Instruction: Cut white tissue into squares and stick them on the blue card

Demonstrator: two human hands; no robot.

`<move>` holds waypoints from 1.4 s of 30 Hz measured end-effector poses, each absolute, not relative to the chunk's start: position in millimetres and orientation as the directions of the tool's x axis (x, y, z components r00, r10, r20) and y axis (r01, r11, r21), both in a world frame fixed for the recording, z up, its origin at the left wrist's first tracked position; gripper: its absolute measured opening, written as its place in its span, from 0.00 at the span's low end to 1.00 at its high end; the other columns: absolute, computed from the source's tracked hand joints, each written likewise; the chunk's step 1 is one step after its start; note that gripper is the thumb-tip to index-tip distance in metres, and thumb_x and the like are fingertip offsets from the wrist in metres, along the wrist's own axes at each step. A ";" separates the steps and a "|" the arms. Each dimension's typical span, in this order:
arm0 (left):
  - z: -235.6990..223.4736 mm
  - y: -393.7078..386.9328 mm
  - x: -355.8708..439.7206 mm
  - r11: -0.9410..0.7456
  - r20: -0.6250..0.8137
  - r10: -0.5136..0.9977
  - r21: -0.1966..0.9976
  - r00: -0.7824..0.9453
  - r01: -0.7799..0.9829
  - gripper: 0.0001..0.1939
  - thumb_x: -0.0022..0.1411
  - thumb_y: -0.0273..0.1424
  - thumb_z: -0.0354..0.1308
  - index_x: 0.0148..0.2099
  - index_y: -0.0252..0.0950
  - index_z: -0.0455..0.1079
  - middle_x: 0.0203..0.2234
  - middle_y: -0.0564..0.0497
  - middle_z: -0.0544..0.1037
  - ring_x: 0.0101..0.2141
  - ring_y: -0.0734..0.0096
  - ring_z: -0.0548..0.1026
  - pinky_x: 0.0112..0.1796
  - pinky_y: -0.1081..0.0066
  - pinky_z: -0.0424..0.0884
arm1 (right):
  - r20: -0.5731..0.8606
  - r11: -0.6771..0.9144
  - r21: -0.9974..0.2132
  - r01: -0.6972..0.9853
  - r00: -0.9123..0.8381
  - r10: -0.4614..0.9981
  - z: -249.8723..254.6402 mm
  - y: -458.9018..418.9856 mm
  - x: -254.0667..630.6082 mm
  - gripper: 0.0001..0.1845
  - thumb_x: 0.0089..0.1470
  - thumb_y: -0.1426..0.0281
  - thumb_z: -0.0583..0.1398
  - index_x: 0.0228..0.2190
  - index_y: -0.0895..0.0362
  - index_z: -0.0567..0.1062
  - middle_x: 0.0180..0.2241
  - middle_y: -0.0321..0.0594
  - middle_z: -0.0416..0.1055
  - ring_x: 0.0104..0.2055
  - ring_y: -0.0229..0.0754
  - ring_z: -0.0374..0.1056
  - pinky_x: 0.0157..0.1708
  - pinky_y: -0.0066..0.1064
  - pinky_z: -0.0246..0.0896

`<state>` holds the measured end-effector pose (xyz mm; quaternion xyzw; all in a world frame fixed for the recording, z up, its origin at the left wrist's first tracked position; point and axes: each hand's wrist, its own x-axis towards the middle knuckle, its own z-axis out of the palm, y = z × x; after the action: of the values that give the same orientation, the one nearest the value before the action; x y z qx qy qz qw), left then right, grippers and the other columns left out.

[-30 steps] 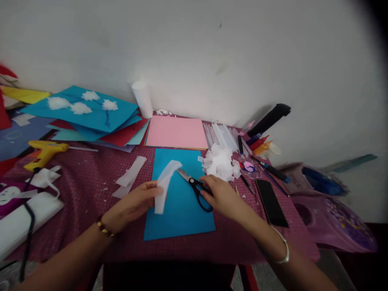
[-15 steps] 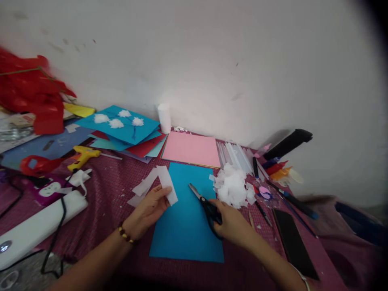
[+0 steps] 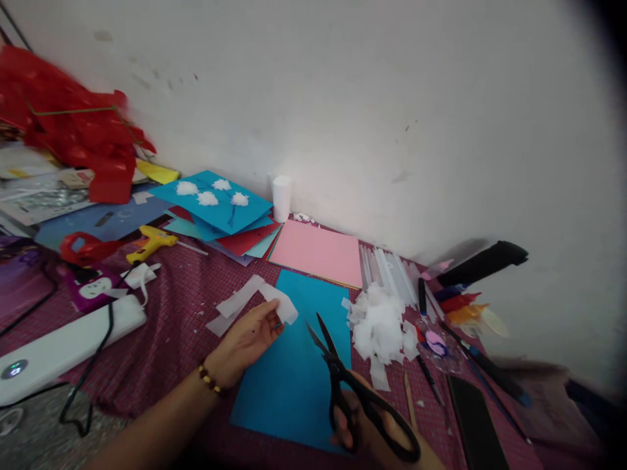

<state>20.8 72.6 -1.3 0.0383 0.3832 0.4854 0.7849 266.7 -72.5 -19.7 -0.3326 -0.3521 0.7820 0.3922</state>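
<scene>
At the blue sheet point(image 3: 279, 391), the left hand point(image 3: 247, 339) pinches a white strip point(image 3: 287, 309), likely flimsy, best edge-held; the right hand point(image 3: 363, 431) grips scissors point(image 3: 335, 369).

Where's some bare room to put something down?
Tablecloth between the glue gun and paper strips, bar tiny scraps. The blue sheet is bare between left hand and scissors. Right of it is crowded: paper pile, phone.

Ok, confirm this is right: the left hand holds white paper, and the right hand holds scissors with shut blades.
Wrong on the blades: the head view shows the scissors open. The right hand holds them and the left hand white paper.
</scene>
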 end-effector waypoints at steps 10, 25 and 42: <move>-6.7 64.9 24.3 0.525 -0.489 0.827 0.495 0.277 -0.693 0.02 0.56 0.23 0.61 0.32 0.34 0.71 0.25 0.52 0.79 0.25 0.74 0.76 0.28 0.73 0.73 | -0.149 -0.407 -0.751 -0.521 -0.466 0.872 -20.0 -70.0 251.9 0.30 0.51 0.50 0.61 0.50 0.54 0.69 0.33 0.42 0.72 0.28 0.38 0.65 0.31 0.32 0.58; -19.6 43.6 35.4 0.523 -0.414 0.849 0.577 0.328 -0.628 0.10 0.48 0.29 0.69 0.27 0.33 0.69 0.22 0.54 0.76 0.25 0.75 0.73 0.31 0.74 0.69 | -0.253 -0.482 -0.667 -0.569 -0.435 0.864 -17.9 -69.6 229.3 0.32 0.50 0.44 0.57 0.46 0.55 0.71 0.29 0.39 0.69 0.24 0.37 0.62 0.31 0.34 0.59; -8.5 38.9 35.5 0.504 -0.351 0.863 0.645 0.364 -0.574 0.18 0.42 0.24 0.70 0.39 0.33 0.75 0.28 0.51 0.78 0.28 0.73 0.74 0.34 0.73 0.68 | -0.283 -0.414 -0.792 -0.449 -0.331 0.900 -23.1 -86.2 224.3 0.34 0.55 0.49 0.57 0.55 0.57 0.62 0.26 0.36 0.67 0.17 0.31 0.53 0.18 0.25 0.45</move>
<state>35.5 38.9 -8.5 0.2127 0.3396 0.4500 0.7981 224.3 -86.2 -23.1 -0.3682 -0.3065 0.7560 0.4461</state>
